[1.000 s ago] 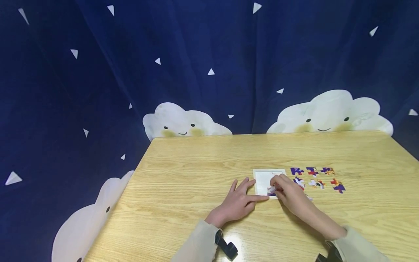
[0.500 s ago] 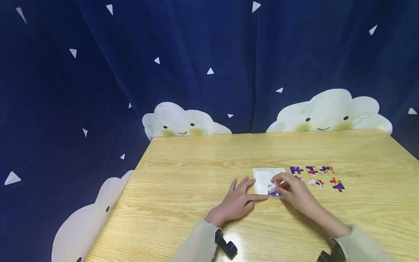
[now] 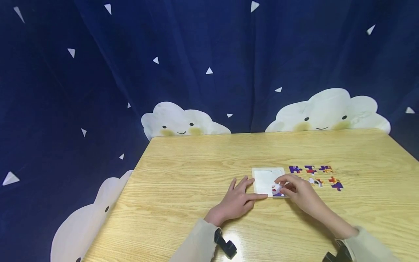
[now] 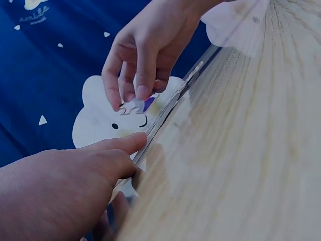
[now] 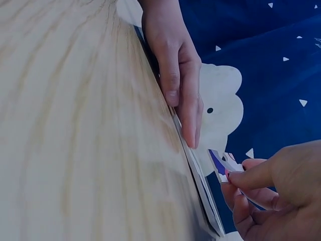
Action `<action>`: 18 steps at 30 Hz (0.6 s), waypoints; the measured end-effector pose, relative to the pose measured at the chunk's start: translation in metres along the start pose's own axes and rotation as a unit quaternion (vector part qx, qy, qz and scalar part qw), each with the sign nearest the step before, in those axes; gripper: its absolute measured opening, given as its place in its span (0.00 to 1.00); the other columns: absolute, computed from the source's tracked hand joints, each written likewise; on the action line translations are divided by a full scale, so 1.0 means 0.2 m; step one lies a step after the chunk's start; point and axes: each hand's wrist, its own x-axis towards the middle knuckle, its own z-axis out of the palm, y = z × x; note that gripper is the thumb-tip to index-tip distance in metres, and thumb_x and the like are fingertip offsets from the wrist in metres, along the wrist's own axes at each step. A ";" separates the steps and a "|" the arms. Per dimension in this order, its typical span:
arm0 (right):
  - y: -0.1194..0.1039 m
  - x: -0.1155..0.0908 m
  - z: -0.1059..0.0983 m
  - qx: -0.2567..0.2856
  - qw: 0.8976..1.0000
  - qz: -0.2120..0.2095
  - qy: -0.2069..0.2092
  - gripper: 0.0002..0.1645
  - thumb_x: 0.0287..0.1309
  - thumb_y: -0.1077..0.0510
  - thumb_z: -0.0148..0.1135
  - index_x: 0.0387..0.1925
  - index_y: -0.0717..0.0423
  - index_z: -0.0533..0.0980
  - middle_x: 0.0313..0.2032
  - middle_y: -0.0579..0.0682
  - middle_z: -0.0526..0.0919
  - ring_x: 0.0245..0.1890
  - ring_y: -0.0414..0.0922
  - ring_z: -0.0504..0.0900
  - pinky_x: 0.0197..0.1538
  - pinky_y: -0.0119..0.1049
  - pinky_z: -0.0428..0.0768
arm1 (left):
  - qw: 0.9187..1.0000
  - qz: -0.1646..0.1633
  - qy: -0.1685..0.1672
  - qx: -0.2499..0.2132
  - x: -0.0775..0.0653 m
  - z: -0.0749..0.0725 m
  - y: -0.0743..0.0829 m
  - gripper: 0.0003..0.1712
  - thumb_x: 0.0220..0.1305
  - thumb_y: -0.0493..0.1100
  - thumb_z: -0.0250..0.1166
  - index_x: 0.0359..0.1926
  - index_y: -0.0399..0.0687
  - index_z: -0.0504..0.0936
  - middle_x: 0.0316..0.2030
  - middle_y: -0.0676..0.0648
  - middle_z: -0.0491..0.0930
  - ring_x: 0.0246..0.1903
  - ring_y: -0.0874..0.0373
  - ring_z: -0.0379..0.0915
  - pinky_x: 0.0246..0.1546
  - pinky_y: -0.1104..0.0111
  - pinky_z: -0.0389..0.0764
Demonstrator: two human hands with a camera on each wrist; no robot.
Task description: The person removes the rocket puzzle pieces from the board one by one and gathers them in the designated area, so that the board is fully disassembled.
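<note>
On the table lies a shallow white puzzle tray [image 3: 262, 183] whose visible inside is bare white. My left hand [image 3: 236, 201] rests at its left and front edges, fingers spread and fairly straight. Over the tray's front right corner my right hand [image 3: 302, 193] pinches a white and purple jigsaw piece [image 3: 276, 190] between thumb and fingers. In the right wrist view the jigsaw piece [image 5: 219, 164] is tilted, apart from the tray's edge. The left wrist view also has the jigsaw piece [image 4: 134, 106] above the tray, below the right hand's fingertips.
Several loose jigsaw pieces lie to the right of the tray in rows, among them a purple one [image 3: 295, 169] and a red and purple one [image 3: 336, 183]. The right hand may hide others. A dark blue curtain [image 3: 196, 43] stands behind the wooden table [image 3: 183, 167].
My right hand has shifted slightly right along the tray's front with the jigsaw piece, turning it to show a red spot. My left hand has stayed at the tray's edge.
</note>
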 end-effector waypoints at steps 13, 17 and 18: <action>0.07 -0.06 -0.07 -0.022 0.999 -0.017 0.033 0.20 0.45 0.75 0.70 0.41 0.56 0.82 0.37 0.52 0.85 0.31 0.28 0.78 0.33 0.25 0.81 | 1.000 -0.005 0.001 -0.011 0.00 -0.01 0.01 0.24 0.75 0.48 0.47 0.64 0.83 0.71 0.76 0.45 0.55 0.76 0.43 0.47 0.74 0.40 0.49; 0.08 -0.08 -0.09 -0.026 0.999 0.001 0.030 0.20 0.45 0.74 0.70 0.42 0.57 0.82 0.39 0.54 0.86 0.36 0.25 0.78 0.38 0.24 0.82 | 1.000 -0.003 0.002 -0.012 0.00 -0.01 0.01 0.24 0.75 0.48 0.47 0.63 0.83 0.71 0.76 0.45 0.56 0.76 0.44 0.47 0.73 0.40 0.49; 0.09 -0.08 -0.10 -0.028 0.999 0.005 0.029 0.20 0.46 0.74 0.70 0.42 0.56 0.82 0.39 0.54 0.86 0.36 0.25 0.78 0.38 0.24 0.82 | 1.000 -0.003 0.003 -0.012 0.00 -0.01 0.01 0.24 0.75 0.48 0.47 0.63 0.83 0.71 0.75 0.45 0.56 0.76 0.44 0.47 0.73 0.40 0.49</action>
